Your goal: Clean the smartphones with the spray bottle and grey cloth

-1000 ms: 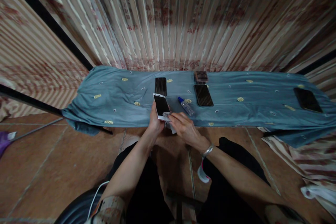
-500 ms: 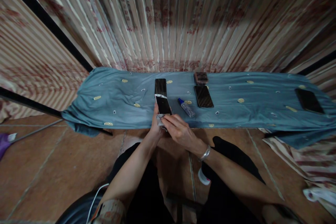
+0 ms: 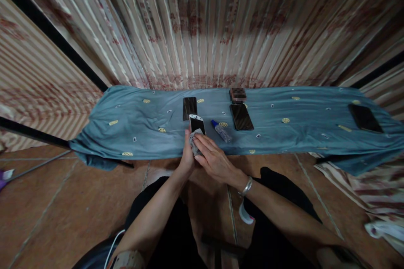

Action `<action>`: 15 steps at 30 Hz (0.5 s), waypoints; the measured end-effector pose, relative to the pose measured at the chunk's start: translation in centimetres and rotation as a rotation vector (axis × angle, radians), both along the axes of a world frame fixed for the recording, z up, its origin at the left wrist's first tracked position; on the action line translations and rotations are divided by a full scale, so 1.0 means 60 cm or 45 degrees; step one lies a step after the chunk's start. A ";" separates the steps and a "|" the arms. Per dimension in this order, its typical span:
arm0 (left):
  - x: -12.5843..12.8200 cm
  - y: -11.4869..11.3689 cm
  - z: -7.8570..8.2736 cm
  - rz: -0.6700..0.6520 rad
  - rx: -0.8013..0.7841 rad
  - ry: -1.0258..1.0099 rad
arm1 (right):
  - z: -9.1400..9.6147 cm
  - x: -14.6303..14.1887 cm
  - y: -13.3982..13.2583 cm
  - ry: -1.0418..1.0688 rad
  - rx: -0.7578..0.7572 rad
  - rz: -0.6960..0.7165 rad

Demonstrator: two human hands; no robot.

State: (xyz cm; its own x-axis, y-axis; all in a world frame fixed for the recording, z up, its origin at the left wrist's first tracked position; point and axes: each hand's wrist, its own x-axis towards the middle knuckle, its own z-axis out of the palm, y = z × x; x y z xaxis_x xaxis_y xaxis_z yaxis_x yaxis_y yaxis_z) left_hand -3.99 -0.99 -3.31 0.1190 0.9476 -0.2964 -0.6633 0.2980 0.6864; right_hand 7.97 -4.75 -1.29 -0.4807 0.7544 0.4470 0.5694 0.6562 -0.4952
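White phone, top edge uncovered — cloth lower

Silver bangle on right wrist; black trousers; pale left sleeve.

Lighting: dim, diffuse; I am not making out its source.
Striped curtain: folds are catching pale light, upper reaches are sitting darker.
My right hand: its back is showing soft light.
Metal bracelet: is glinting.
Black smartphone: screen is reflecting faint streaks.
My black trousers: are losing detail.
Tile floor: shadow is lying between my knees.
Small boxy object: pixelation is masking it.
Edges: wide-angle distortion is stretching shapes.
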 end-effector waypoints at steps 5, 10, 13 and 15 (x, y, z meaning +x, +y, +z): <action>0.022 -0.014 0.008 0.047 0.018 0.056 | -0.001 0.008 0.013 0.074 -0.049 -0.009; 0.036 -0.026 0.005 0.028 0.127 0.102 | -0.005 0.018 0.030 0.092 -0.058 -0.076; 0.041 -0.032 0.006 -0.007 0.162 0.096 | -0.005 0.023 0.039 0.086 -0.060 -0.117; 0.043 -0.033 0.007 -0.028 0.175 0.088 | -0.004 0.025 0.043 0.088 -0.058 -0.136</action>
